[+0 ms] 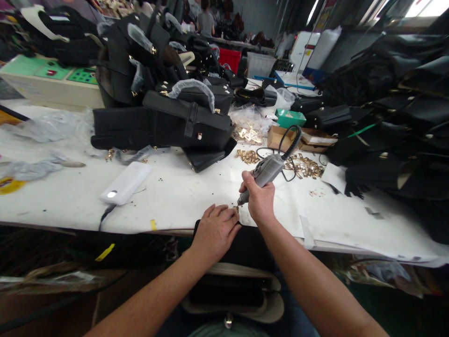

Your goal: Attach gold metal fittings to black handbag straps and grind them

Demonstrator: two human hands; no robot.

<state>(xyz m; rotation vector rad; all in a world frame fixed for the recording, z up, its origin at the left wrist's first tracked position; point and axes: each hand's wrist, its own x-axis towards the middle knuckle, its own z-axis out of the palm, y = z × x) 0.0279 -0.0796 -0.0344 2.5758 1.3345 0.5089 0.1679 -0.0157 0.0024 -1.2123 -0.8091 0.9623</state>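
Note:
My right hand [260, 199] is wrapped round a grey electric screwdriver [268, 172], tilted with its tip pointing down and left. The tip meets a small metal fitting [236, 209] at the table's front edge. My left hand [215, 230] lies with fingers stretched over the black flap of a handbag [250, 243], its fingertips beside that fitting. The handbag hangs from the table edge toward my lap, its mouth open with a beige rim. What lies under my left palm is hidden.
Finished-looking black handbags [189, 117] crowd the back, and more are heaped at the right [389, 117]. Gold metal fittings [304, 166] lie by a cardboard box [280, 138]. A white power bank [126, 183] with a cable sits left. A person [206, 22] is far back.

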